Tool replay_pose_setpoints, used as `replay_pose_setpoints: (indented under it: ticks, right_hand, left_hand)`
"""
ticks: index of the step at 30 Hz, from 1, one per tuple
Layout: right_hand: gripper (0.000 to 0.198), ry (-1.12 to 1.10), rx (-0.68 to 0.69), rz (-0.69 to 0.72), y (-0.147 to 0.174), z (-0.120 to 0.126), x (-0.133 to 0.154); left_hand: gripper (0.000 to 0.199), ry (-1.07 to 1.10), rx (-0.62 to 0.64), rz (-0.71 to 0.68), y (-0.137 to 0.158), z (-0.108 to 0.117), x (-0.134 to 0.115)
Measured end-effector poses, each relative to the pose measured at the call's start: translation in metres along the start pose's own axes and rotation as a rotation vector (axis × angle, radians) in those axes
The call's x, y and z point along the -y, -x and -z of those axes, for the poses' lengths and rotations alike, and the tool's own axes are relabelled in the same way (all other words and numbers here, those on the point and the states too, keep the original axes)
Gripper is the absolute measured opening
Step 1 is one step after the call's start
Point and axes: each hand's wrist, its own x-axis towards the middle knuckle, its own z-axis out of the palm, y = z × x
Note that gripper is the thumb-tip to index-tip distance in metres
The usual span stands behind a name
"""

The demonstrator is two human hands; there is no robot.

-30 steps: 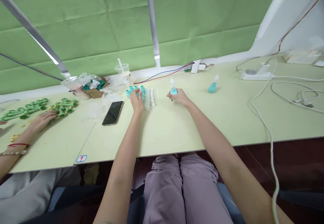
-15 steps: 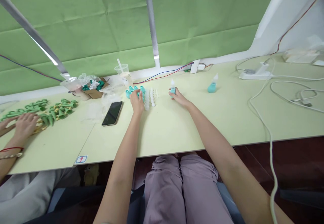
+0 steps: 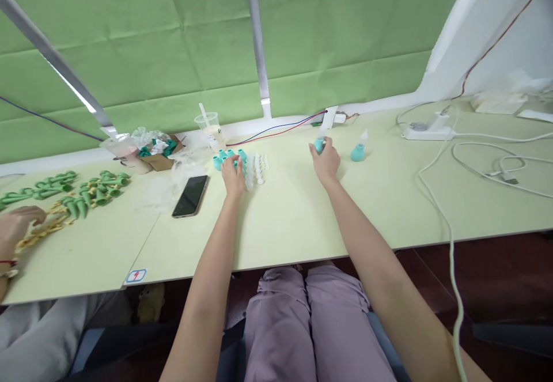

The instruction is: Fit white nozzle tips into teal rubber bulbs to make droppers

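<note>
1. Right now, the right grip is closed, with thumb and fingers around the sides of a teal bulb.
2. That bulb is right of the middle, toward the far side of the tabletop. Its clear tip points up.
3. It looks light and soft, like rubber, so a hard squeeze might dent it. The round belly seems best to hold; the thin tip may be slippery.
4. The left grip bends over a bunch of teal bulbs. I cannot tell if it holds one.
5. Small clear pieces sit just right of it.
6. Farther right, a second bulb stands with its tip up.
</note>
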Motion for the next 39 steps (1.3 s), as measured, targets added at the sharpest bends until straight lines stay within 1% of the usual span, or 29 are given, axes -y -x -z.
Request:
replay_pose_setpoints:
  ticks: [3, 6, 8, 10, 12, 15, 20, 25, 27, 33, 39]
  right_hand:
    - [0.044, 0.072, -0.221, -0.082, -0.005, 0.014, -0.004]
    - [0.039, 0.138, -0.409, -0.212, -0.011, 0.031, -0.016]
    - [0.034, 0.172, -0.496, -0.33, -0.014, 0.042, -0.028]
    - [0.028, 0.184, -0.531, -0.452, -0.016, 0.048, -0.04]
    - [0.027, 0.18, -0.525, -0.537, -0.017, 0.05, -0.05]
    - [0.031, 0.185, -0.501, -0.585, -0.017, 0.048, -0.056]
    - [0.033, 0.215, -0.428, -0.586, -0.018, 0.041, -0.054]
    - [0.046, 0.229, -0.428, -0.599, -0.02, 0.04, -0.055]
    - [0.045, 0.238, -0.414, -0.602, -0.021, 0.041, -0.057]
    - [0.029, 0.313, -0.369, -0.554, -0.022, 0.043, -0.063]
    - [0.041, 0.289, -0.346, -0.581, -0.021, 0.041, -0.064]
  left_hand:
    - [0.029, -0.084, 0.018, -0.03, 0.0, 0.0, 0.001]
    - [0.029, -0.117, 0.019, -0.043, -0.001, 0.0, 0.003]
    - [0.028, -0.12, 0.015, -0.042, -0.001, 0.0, 0.005]
    - [0.028, -0.137, 0.017, -0.042, -0.002, -0.001, 0.007]
    - [0.029, -0.17, 0.028, -0.046, -0.002, -0.001, 0.008]
    - [0.027, -0.203, 0.034, -0.054, -0.003, 0.0, 0.01]
    - [0.024, -0.228, 0.031, -0.079, -0.003, 0.0, 0.01]
    - [0.023, -0.248, 0.058, -0.099, -0.003, 0.0, 0.01]
    - [0.023, -0.266, 0.069, -0.1, -0.003, 0.0, 0.01]
    - [0.019, -0.304, 0.083, -0.105, -0.003, 0.0, 0.008]
    - [0.017, -0.278, 0.077, -0.088, -0.002, -0.001, 0.005]
